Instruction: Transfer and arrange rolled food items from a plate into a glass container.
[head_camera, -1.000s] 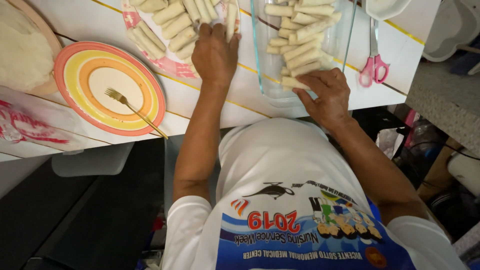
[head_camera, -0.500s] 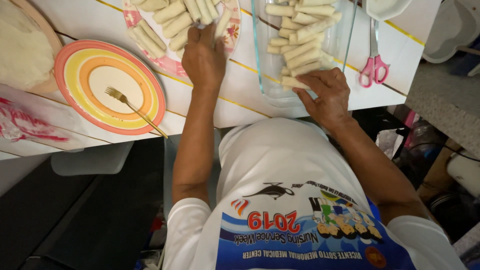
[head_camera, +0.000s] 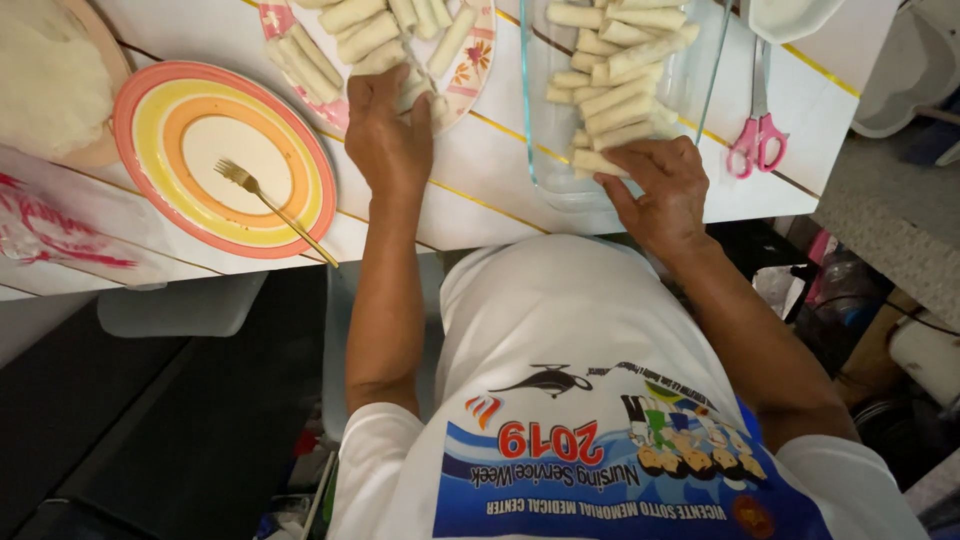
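Observation:
My left hand (head_camera: 385, 135) lies on the near rim of a pink-patterned plate (head_camera: 470, 70) piled with pale dough rolls (head_camera: 350, 20). Its fingers curl around one roll (head_camera: 412, 92). My right hand (head_camera: 655, 185) reaches into the near end of a clear glass dish (head_camera: 540, 170) stacked with the same rolls (head_camera: 625, 60). Its fingertips and thumb pinch the nearest roll (head_camera: 598, 160) at the dish wall.
An orange, yellow and pink ringed plate (head_camera: 180, 100) with a gold fork (head_camera: 270, 205) lies to the left. A mound of pale wrappers (head_camera: 50, 80) sits far left, with a plastic bag (head_camera: 60, 240) below it. Pink scissors (head_camera: 755, 135) lie right of the dish on the white table (head_camera: 480, 200).
My left hand has drawn back toward me and to the left, off the pile to the plate's near rim, with a roll in its fingers. The right hand has stayed in place.

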